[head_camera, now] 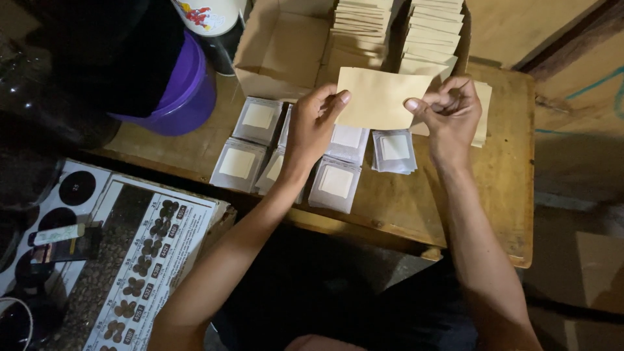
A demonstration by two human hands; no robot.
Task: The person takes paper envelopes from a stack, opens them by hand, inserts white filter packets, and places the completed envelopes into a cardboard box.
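**Overhead: two hands hold one tan envelope above a wooden desk**

Here, a person's two bare hands hold a single tan paper envelope (380, 97) in the air over a wooden desk (500, 175). The left hand (314, 123) grips the envelope's left edge, thumb on top and fingers curled behind. The right hand (448, 110) pinches the right edge between thumb and bent fingers.

Under the hands lie small clear plastic packets (337, 183), each showing a pale square inside. About seven heaps can be counted: two at the left, one behind the other, several partly hidden under the left hand, and one loose heap (394, 152) near the right wrist.

Behind the envelope stand two rows of tan envelopes (429, 32) on edge, beside one open cardboard box (279, 49). A flat stack of tan envelopes (484, 117) lies under the right hand. One purple bucket (188, 91) sits at the desk's left end. A printed chart (149, 253) lies lower left, off the desk.
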